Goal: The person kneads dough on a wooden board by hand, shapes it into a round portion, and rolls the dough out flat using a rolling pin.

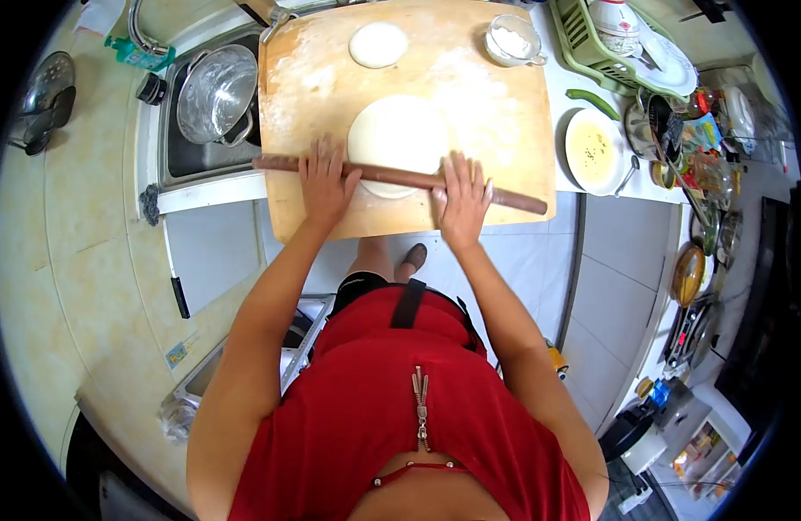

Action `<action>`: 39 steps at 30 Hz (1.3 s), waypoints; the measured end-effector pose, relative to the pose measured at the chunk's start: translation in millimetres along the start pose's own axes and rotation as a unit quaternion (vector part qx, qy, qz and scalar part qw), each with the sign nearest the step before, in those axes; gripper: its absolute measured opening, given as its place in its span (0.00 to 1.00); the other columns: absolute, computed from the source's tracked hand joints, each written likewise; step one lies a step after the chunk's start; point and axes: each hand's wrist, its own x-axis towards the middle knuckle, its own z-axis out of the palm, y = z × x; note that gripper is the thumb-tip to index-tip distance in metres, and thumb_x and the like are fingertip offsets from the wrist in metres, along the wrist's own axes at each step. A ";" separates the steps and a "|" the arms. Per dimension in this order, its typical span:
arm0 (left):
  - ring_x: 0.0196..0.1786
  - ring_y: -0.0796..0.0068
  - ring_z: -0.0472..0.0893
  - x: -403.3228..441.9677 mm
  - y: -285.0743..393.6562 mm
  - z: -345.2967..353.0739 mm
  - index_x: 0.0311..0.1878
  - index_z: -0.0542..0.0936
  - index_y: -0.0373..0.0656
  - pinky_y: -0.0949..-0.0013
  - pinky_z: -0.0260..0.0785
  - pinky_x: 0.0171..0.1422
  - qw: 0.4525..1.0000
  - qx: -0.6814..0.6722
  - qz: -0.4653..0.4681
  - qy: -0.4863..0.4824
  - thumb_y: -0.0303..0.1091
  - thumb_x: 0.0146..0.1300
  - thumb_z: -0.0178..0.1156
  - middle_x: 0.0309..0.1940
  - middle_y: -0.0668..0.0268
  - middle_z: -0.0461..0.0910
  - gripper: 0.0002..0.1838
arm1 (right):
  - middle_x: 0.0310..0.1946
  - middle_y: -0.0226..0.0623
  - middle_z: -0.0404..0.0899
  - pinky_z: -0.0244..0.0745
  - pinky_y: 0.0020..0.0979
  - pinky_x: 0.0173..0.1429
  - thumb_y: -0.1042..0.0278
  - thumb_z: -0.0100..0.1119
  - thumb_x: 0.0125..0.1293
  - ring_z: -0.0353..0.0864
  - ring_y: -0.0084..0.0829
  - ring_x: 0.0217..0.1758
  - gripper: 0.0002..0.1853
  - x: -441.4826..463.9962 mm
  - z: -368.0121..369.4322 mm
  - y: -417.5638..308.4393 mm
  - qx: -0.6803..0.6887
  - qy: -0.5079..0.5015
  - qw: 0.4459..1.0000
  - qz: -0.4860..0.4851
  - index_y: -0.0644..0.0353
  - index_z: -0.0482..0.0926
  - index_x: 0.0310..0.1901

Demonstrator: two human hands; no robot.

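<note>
A long brown rolling pin [392, 176] lies slightly tilted across the near part of a large round sheet of dough [399, 135]. My left hand [328, 182] is on the pin left of the dough, fingers reaching over its far side and thumb by the near side. On the right, my right hand [463, 198] holds the pin the same way, beside the dough's right edge. Underneath is a floured wooden board [505, 113]. Toward its far edge sits a smaller dough round [379, 44]. A glass cup of white powder [512, 42] stands at the board's far right corner.
Left of the board, a metal pot [216, 94] rests in the sink [192, 161]. To the right are a plate of yellow liquid [592, 152], a green pepper [593, 103], a spoon [627, 176] and a green dish rack [581, 52]. Jars and utensils crowd the right counter.
</note>
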 end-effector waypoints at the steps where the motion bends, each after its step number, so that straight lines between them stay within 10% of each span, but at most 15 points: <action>1: 0.80 0.47 0.58 19.7 -1.7 7.1 0.76 0.68 0.49 0.37 0.47 0.80 1.000 0.007 -0.001 0.009 0.51 0.69 0.60 0.78 0.53 0.61 0.35 | 0.81 0.34 0.57 0.43 0.61 0.82 0.52 0.55 0.71 0.52 0.50 0.83 0.33 20.8 0.3 0.3 -0.018 0.023 1.000 0.000 0.44 0.65 0.77; 15: 0.80 0.43 0.58 210.2 -29.4 53.9 0.77 0.66 0.47 0.42 0.51 0.79 0.988 -0.033 0.026 0.146 0.54 0.73 0.56 0.77 0.46 0.62 0.35 | 0.81 0.47 0.52 0.40 0.57 0.83 0.46 0.50 0.75 0.46 0.49 0.85 0.32 194.6 16.7 22.5 -0.061 0.136 0.989 0.002 0.48 0.65 0.76; 24: 0.81 0.45 0.56 83.6 -21.7 8.2 0.78 0.65 0.48 0.39 0.48 0.79 0.999 0.033 0.036 0.017 0.53 0.71 0.58 0.79 0.48 0.58 0.36 | 0.80 0.46 0.56 0.44 0.65 0.78 0.47 0.56 0.71 0.50 0.54 0.82 0.32 45.5 13.9 -15.9 -0.033 0.059 0.997 0.037 0.48 0.68 0.74; 30: 0.82 0.46 0.53 -19.6 -32.7 3.0 0.79 0.59 0.37 0.43 0.45 0.81 0.997 -0.072 0.008 -0.012 0.47 0.71 0.58 0.80 0.48 0.55 0.39 | 0.56 0.37 0.75 0.58 0.58 0.71 0.61 0.67 0.62 0.72 0.42 0.62 0.25 -21.2 18.3 -16.8 0.005 0.096 0.995 -0.022 0.49 0.76 0.62; 39: 0.71 0.43 0.69 18.6 -2.9 35.9 0.75 0.61 0.25 0.55 0.60 0.76 0.919 -0.255 -0.290 0.078 0.43 0.72 0.60 0.69 0.37 0.69 0.38 | 0.50 0.38 0.77 0.61 0.50 0.66 0.64 0.70 0.60 0.74 0.42 0.59 0.24 -57.9 -9.0 11.8 0.049 0.115 0.987 0.097 0.51 0.77 0.59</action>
